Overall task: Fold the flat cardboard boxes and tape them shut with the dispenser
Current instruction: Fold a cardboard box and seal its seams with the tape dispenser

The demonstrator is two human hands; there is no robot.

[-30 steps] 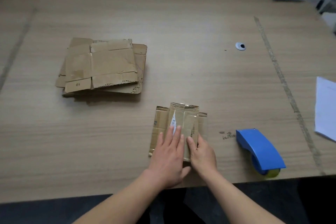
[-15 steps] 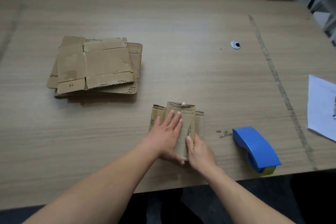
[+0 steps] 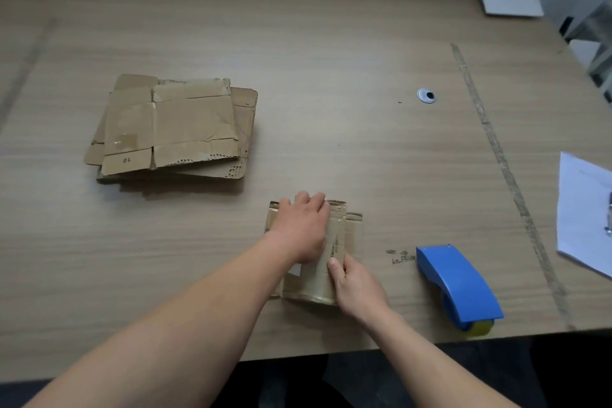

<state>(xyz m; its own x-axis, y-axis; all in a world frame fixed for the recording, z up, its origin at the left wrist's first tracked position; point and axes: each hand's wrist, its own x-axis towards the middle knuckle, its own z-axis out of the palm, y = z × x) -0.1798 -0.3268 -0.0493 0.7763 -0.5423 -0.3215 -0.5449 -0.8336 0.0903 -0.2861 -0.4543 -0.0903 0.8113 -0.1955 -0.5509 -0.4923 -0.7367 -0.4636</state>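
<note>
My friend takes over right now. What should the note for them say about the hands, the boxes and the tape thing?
Left hand: lies on the small box near the front of the table, fingers curled over its far edge.
Right hand: pinches the box's near right side, thumb on top.
Tape dispenser: blue, on the table to the right of the box, nobody holding it.
Stack of flat boxes: far left, untouched.
Done: the small box has shiny tape on its top.
Left: whether this box is fully shut cannot be told; the stack needs folding and taping.
</note>
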